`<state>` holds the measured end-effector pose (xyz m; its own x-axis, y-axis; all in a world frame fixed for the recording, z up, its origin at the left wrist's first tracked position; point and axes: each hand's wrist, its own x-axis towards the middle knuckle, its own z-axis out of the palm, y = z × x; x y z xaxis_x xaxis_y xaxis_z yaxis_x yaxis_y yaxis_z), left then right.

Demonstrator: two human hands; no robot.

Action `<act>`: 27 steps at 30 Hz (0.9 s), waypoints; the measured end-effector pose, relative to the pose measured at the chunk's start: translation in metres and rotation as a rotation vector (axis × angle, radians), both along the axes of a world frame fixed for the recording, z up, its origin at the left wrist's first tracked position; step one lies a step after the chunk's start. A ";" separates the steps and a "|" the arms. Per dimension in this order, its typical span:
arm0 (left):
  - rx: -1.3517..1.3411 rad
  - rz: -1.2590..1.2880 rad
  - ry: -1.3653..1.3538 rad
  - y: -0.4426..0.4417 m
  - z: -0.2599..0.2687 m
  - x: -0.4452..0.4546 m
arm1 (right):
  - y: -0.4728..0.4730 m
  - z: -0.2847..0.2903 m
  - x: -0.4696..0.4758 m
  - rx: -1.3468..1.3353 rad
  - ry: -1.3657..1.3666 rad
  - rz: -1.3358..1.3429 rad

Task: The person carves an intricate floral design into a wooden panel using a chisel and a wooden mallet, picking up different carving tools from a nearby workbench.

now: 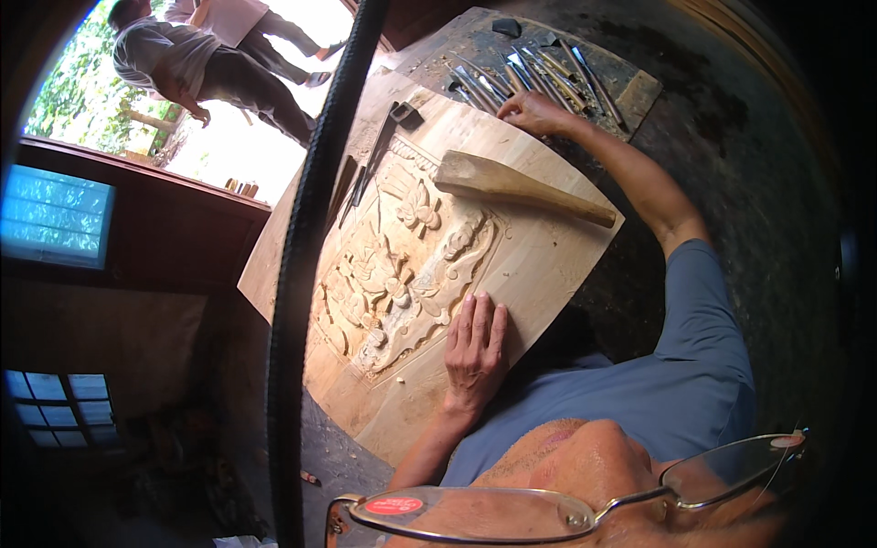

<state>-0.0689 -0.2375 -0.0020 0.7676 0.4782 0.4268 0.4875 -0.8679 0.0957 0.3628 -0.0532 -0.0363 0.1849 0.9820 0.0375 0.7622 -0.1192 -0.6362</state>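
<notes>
My left hand (475,349) lies palm down near the edge of a carved wooden panel (541,274), fingers extended beside the floral relief and holding nothing. A wooden mallet (521,186) rests across the panel, its handle toward the right corner. My right hand (533,113) reaches past the panel's far edge to a row of wood-carving chisels (600,89); its fingertips are at the near ends of some, and whether they grip one is unclear. Further dark metal tools (373,154) lie on the panel's upper left part, partly behind a black cable.
A dark block (506,27) lies near the chisels on the worktop (640,96). A thick black braided cable (294,274) crosses the view. Two people stand by the bright opening at upper left. Small wood chips lie on the panel.
</notes>
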 end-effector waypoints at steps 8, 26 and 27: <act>0.017 0.005 -0.034 -0.001 -0.002 0.001 | 0.090 -0.006 0.007 -0.087 -0.226 0.211; 0.007 0.043 -0.058 -0.005 0.000 0.006 | 0.084 0.020 -0.003 -0.115 -0.416 0.081; -0.001 0.048 -0.055 -0.005 0.000 0.006 | 0.084 0.020 -0.004 -0.107 -0.459 0.057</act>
